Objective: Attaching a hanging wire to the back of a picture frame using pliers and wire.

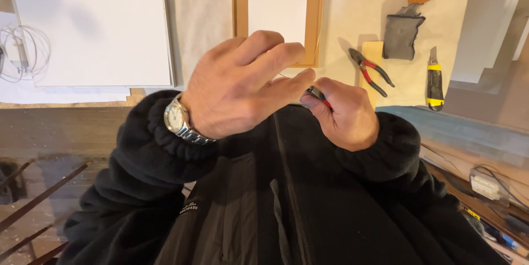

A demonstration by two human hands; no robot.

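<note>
My left hand (242, 86), with a metal wristwatch (177, 119) on its wrist, is raised in front of my chest with the fingers stretched to the right. A thin wire (281, 75) shows by its fingertips and seems pinched there. My right hand (347, 116) is closed around a small tool with black and red handles (317, 95). The tool's tip meets the left fingertips. Both arms are in black fleece sleeves.
On the paper-covered bench lie red-handled pliers (370, 71), a yellow and black utility knife (435, 80), a grey pad (402, 36), a yellow block (373, 52) and a wooden frame (315, 17). A white board (93, 22) and a wire coil (25, 50) are at left.
</note>
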